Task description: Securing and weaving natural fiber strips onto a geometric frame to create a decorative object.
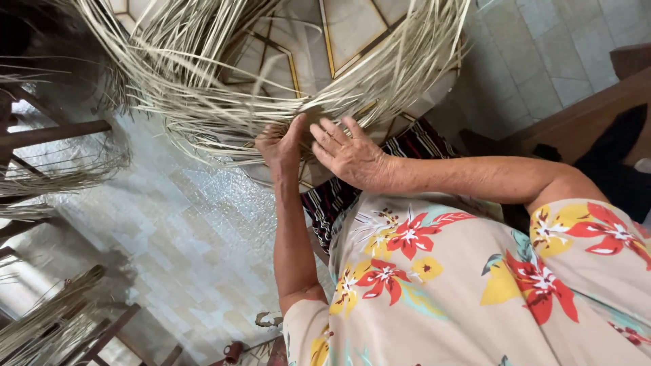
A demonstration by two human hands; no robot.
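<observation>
A large ring of pale straw strands [203, 102] fans out in front of me, its loose ends pointing outward. My left hand [278, 146] comes up from below, fingers and thumb pinched on a few strands at the ring's near edge. My right hand [349, 157] reaches in from the right, back of the hand up, fingers spread and lying against the strands right beside the left hand. The fingertips of both hands are partly hidden in the straw. A dark striped cloth [413, 142] lies on my lap under the hands, above my floral dress [475, 285].
Wooden frames [54, 132] with bundles of straw [47, 325] stand along the left. Pale floor tiles [183, 237] stretch below, and a patterned tile [352, 27] shows through the ring. A dark wooden bench [583, 115] is at the right.
</observation>
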